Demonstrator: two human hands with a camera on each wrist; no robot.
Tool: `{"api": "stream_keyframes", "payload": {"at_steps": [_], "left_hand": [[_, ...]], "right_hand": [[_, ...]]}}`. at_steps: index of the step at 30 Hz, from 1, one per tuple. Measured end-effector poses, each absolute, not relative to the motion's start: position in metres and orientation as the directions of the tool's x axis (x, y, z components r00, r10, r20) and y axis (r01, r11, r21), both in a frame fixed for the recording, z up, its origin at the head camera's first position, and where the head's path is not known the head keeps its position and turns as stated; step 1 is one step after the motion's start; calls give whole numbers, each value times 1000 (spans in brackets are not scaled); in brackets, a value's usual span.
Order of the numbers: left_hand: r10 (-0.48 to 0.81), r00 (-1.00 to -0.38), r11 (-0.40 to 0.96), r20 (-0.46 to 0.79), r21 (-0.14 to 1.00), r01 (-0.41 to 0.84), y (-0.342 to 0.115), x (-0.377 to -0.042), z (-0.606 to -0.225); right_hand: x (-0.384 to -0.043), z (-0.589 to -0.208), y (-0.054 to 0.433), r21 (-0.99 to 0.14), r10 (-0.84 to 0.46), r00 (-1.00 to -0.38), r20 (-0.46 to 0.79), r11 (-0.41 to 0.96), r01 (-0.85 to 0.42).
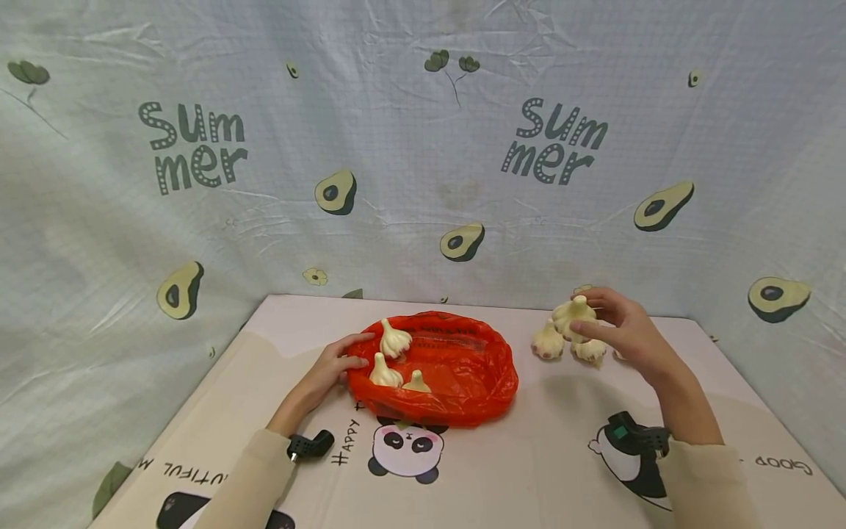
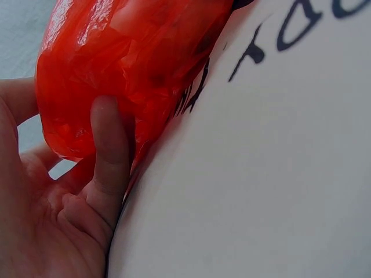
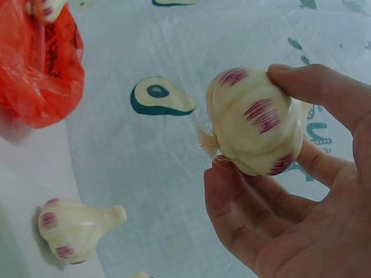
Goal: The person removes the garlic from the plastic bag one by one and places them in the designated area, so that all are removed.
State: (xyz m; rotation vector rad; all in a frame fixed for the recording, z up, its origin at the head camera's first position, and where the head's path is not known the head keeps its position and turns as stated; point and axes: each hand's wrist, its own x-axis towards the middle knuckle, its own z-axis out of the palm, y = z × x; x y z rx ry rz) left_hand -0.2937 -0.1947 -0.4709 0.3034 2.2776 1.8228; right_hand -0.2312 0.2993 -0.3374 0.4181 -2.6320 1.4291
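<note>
My right hand grips a garlic bulb between thumb and fingers, raised above several other bulbs at the right of the table. Purple streaks and a tuft of roots show on the held bulb in the right wrist view. A red plastic bag, its mouth spread wide, lies at the middle of the table. Inside its left part are 3 garlic bulbs, one of them a garlic bulb near the back rim. At the bag's left edge my left hand holds the plastic, thumb on the near side and fingers farther back.
Below the held bulb, a garlic bulb and another garlic bulb sit on the table, partly overlapped by the hand. The pale table carries printed pandas and lettering. A patterned cloth hangs behind and at both sides.
</note>
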Motion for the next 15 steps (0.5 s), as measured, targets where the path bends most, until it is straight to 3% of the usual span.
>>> {"api": "stream_keyframes", "payload": {"at_steps": [15], "left_hand": [[295,-955,214,-22,976,44,-196,-294,-472]], "right_hand": [[-232,-339,314,-803,-161,-957,241,521,-290]]}}
